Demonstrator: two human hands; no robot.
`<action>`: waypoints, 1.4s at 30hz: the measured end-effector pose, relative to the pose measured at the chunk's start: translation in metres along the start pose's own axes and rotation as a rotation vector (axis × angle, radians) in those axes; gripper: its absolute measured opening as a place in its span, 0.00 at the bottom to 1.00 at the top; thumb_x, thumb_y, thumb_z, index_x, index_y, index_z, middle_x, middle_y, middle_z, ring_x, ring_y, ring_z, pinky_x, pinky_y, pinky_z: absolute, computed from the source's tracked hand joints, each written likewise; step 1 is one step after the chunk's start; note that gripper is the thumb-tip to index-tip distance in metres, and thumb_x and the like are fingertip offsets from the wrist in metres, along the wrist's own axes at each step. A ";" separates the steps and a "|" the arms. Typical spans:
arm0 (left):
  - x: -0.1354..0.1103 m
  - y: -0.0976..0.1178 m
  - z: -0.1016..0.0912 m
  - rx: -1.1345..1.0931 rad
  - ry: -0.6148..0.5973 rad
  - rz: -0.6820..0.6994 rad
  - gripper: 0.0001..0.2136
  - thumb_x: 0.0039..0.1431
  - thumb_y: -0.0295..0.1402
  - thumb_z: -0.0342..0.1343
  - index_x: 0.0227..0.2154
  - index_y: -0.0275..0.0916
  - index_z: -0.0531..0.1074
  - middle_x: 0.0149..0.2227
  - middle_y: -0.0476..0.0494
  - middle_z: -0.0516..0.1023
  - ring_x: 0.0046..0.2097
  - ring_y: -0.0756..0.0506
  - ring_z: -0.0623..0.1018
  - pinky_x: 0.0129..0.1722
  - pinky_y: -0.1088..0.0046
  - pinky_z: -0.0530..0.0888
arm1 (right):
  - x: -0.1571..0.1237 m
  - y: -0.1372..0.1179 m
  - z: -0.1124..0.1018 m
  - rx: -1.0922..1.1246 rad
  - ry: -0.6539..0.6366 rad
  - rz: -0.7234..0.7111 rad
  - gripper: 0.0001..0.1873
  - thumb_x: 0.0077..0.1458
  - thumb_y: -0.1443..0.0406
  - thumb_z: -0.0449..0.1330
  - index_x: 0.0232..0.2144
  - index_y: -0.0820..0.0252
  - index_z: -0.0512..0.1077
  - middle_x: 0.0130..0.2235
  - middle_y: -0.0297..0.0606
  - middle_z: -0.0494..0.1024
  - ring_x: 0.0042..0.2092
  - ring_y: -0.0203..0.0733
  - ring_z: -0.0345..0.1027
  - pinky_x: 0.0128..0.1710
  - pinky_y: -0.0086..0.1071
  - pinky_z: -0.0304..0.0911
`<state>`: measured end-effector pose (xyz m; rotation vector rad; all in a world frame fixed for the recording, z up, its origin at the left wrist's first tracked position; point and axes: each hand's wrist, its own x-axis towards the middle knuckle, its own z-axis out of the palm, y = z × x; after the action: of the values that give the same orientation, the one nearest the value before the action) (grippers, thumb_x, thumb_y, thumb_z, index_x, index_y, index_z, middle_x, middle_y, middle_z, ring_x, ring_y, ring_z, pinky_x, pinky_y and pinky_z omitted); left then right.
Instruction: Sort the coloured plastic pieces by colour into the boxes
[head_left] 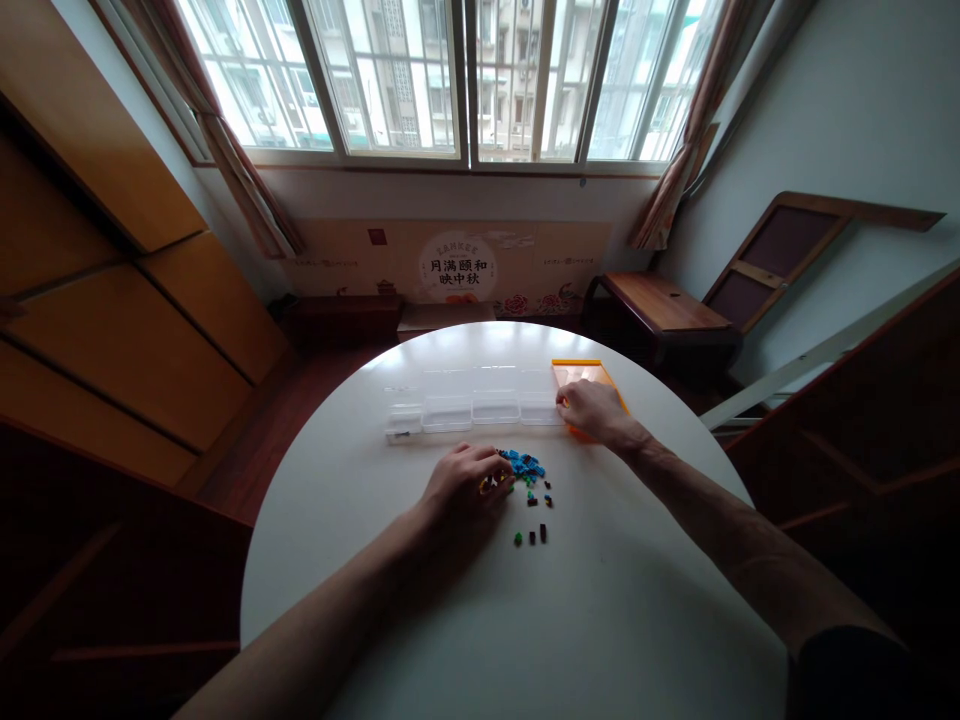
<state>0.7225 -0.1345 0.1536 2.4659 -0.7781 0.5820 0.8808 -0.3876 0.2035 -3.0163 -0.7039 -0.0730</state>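
Observation:
A small heap of tiny building bricks (529, 475), mostly blue with some black, green and yellow ones, lies in the middle of the round white table (615, 620). My left hand (466, 485) rests on the left edge of the heap, its fingers curled over a few pieces. Behind the heap stands a clear plastic sorting box (469, 400) with several compartments. My right hand (592, 408) lies at the right end of that box, fingers bent against it, over an orange tray (581, 371).
Wooden cabinets run along the left. A low dark wooden bench (660, 305) stands behind the table under the window. A framed wooden panel (787, 250) leans on the right wall. The table's rim curves close on both sides.

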 end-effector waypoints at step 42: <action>0.005 0.003 0.004 0.053 -0.052 0.004 0.04 0.65 0.35 0.64 0.34 0.44 0.80 0.40 0.47 0.85 0.38 0.46 0.82 0.43 0.65 0.71 | -0.087 -0.016 0.051 0.522 0.357 -0.390 0.14 0.71 0.57 0.60 0.39 0.55 0.84 0.24 0.32 0.79 0.25 0.34 0.69 0.30 0.28 0.56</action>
<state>0.7252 -0.1406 0.1541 2.5372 -0.7982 0.5489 0.7979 -0.4087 0.1484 -2.2631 -1.0581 -0.3651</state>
